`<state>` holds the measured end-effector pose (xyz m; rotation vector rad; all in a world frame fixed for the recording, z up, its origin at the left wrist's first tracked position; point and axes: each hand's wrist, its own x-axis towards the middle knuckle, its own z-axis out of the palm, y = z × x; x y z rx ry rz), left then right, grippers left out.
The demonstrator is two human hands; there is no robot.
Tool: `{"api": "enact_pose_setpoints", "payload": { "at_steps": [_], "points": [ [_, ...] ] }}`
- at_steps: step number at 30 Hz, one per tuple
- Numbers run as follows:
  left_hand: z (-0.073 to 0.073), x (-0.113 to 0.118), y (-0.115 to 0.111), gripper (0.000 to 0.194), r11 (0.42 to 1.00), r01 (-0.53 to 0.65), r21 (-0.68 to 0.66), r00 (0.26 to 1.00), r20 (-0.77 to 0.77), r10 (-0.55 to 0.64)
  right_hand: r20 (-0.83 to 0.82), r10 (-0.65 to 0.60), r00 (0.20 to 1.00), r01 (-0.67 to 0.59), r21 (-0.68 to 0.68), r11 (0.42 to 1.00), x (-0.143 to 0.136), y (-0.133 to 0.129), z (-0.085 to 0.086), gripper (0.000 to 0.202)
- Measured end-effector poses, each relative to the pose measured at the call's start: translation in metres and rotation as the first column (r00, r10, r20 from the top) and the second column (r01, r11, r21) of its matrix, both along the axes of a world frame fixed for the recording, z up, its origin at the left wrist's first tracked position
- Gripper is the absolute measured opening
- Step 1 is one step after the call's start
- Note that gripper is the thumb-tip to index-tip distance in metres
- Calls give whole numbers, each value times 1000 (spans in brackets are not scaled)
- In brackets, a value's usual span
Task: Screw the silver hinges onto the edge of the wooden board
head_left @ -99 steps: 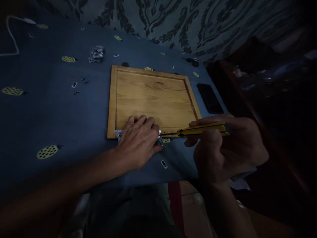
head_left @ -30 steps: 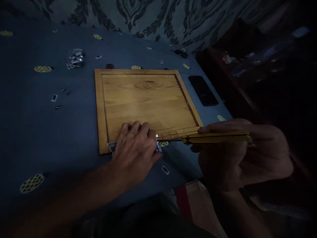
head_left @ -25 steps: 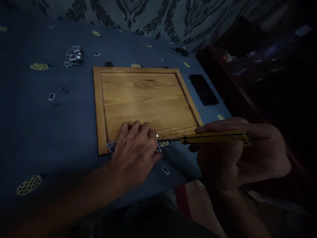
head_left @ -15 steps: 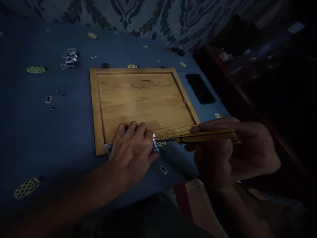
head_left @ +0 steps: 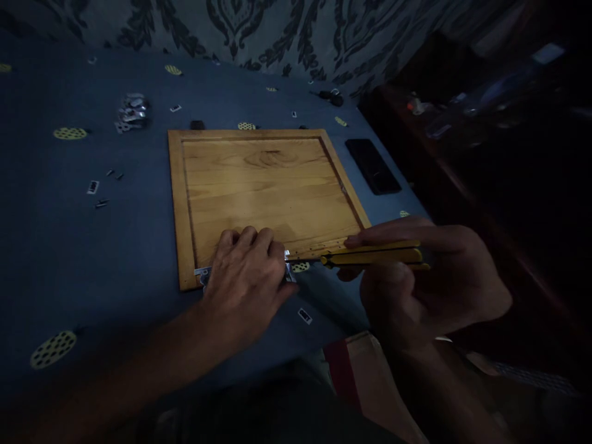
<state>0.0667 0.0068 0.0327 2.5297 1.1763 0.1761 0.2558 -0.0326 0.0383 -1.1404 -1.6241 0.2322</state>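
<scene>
A framed wooden panel [head_left: 272,185] lies flat on the blue patterned cloth [head_left: 129,246]. My left hand [head_left: 247,277] is closed over the panel's near edge, gripping a metal hinge [head_left: 287,268] that shows by its thumb; another metal piece [head_left: 202,272] shows at its left side. In my right hand [head_left: 430,283] is a yellow and black screwdriver [head_left: 374,254], held roughly level, its shaft pointing left with the tip at the hinge. The exact contact of the tip is too small to tell.
Several metal hinges [head_left: 132,113] are piled at the back left, with small screws [head_left: 102,203] nearer. A black phone [head_left: 372,165] lies right of the panel. Dark scissors-like handles [head_left: 333,97] lie at the back, near a dark wooden edge [head_left: 444,166].
My right hand and the screwdriver have moved slightly left, bringing the tip closer to the hinge. My left hand has stayed in place.
</scene>
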Motion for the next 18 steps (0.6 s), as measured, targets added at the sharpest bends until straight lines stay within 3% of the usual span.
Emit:
{"api": "enact_pose_setpoints", "payload": {
  "at_steps": [3,9,14,18],
  "points": [
    [-3,-1,-2,29,999,-1,42,1000,18,1,6,3,1000,-4,64,998,-9,3,5,12],
    [-5,-1,-1,30,999,13,50,1000,5,-13,-39,55,998,-55,8,998,-14,4,13,16],
    [-5,-1,-1,28,1000,15,26,1000,-4,-15,28,98,995,-95,-86,992,-10,1,18,19],
    [-4,-2,-1,26,999,20,31,1000,15,-21,73,80,994,-74,-75,994,-9,0,18,17]
  ]
}}
